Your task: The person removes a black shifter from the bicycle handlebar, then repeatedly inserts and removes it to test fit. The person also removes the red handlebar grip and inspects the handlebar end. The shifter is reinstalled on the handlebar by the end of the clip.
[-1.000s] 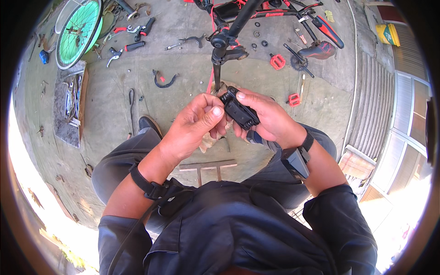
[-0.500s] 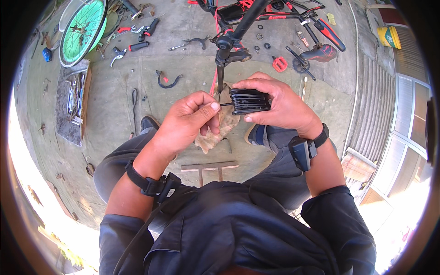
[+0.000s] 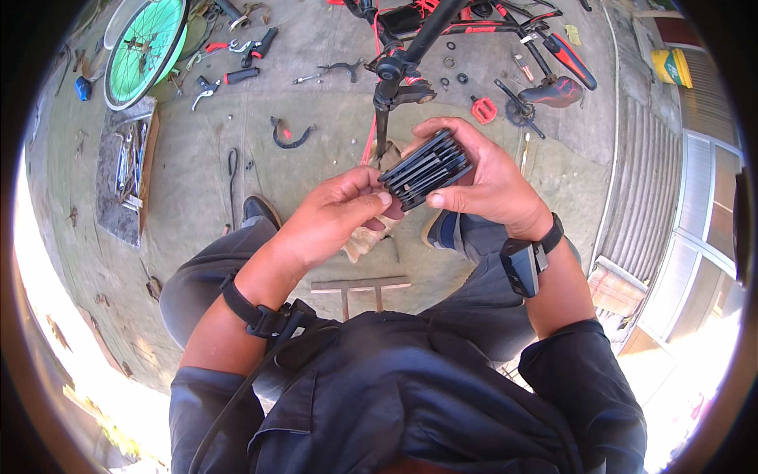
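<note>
A black folding hex key set (image 3: 426, 169) is held up in front of me, tilted with its right end higher. Its several keys lie side by side along the body. My right hand (image 3: 497, 186) is closed around its right end, thumb on the near side and fingers over the far side. At the lower left end my left hand (image 3: 335, 212) pinches with thumb and fingers; the fingertips are partly hidden behind the tool. Just beyond stands a black bicycle frame tube (image 3: 383, 118), its lower end by a tan cloth (image 3: 359, 246) on the ground.
To the left lie a tray of wrenches (image 3: 130, 170) and a wheel with a green disc (image 3: 146, 51). Brake levers (image 3: 207, 91), a red pedal (image 3: 483, 110), a crank (image 3: 519, 110) and a saddle (image 3: 553, 92) are spread on the ground mat. A small wooden stool (image 3: 361, 284) is between my legs.
The hex key set has turned from level to tilted, right end up. The single key that stuck out toward my left fingers no longer shows; my left hand has moved right, against the tool.
</note>
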Motion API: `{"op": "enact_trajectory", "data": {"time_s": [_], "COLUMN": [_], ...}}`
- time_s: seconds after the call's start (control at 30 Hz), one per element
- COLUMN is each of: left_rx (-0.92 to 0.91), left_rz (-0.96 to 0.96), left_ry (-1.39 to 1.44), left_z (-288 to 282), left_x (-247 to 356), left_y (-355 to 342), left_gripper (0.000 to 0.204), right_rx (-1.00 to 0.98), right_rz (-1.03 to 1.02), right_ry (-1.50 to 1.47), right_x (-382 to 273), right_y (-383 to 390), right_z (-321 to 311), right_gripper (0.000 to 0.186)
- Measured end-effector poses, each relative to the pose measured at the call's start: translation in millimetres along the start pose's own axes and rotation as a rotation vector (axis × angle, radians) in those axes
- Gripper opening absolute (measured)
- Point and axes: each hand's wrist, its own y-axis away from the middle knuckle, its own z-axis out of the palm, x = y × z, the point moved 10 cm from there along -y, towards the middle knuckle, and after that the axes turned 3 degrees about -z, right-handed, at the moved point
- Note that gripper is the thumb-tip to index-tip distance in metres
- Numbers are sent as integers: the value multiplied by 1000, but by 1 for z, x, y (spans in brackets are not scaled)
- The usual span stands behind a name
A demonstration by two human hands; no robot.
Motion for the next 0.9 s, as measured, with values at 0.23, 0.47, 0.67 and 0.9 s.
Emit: {"op": "enact_trajectory", "data": {"time_s": [0.23,0.47,0.67,0.9], "left_rx": [89,159,124,57], "left_rz": [-66,-39,-43,-11], "left_ry": [-204,-316,-420,-185], "left_z": [-4,-8,-1,4], "left_x": [-18,-25,-18,-9], "left_y": [-4,-4,-3,-2], "left_gripper": [59,72,52,68], "right_rx": [-121,-135,-148,-79], "right_rz": [-197,-212,-256,-6], "right_ry": [715,774,796,524], "right_x": [-6,-1,-1,13], "right_y": [-1,-4,-4,-3], "right_z": [20,29,37,13], "right_gripper": [61,57,50,54]}}
